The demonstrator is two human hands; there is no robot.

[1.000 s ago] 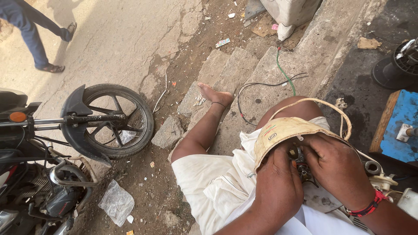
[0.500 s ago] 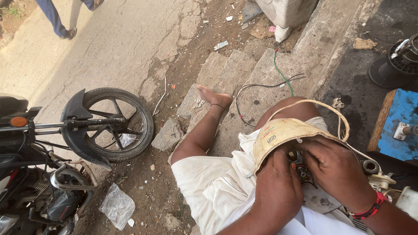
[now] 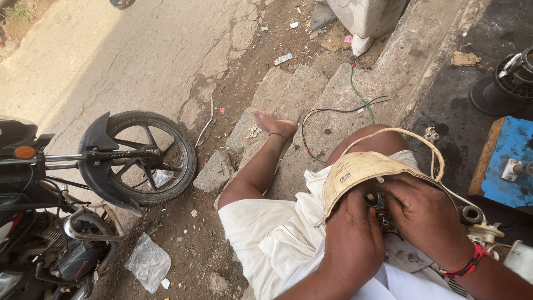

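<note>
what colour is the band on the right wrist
Red with black, on the wrist behind the right hand; the wristband shows in the head view.

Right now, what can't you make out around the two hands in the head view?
- Dark part between the hands: mostly covered by the left hand and right hand; its kind is unclear.
- Yellowed cover: its underside is hidden.
- Motorcycle: cut off by the left edge.
- White fitting by the right wrist: too small to identify.
</note>
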